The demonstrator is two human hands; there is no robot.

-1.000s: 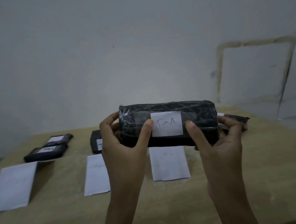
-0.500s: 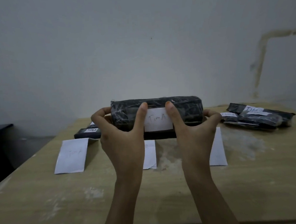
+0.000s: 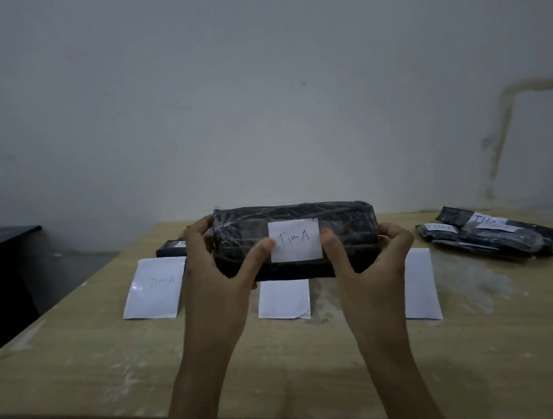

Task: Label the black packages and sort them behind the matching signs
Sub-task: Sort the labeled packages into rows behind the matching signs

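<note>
Bare, dim room; a makeshift packing and sorting spot rather than a fitted workplace. Plain painted wall (image 3: 262, 97), with a brownish stain (image 3: 503, 130) running down its right part. One light wooden table (image 3: 84, 367) stands by the wall, its top scuffed and blotched white. Paper signs (image 3: 153, 288) lie in a row on it, the left one lettered by hand. Black packages (image 3: 497, 238) with white labels are heaped at its right end. Edge of dark furniture (image 3: 5, 235) at far left. Home or storeroom: cannot tell.
</note>
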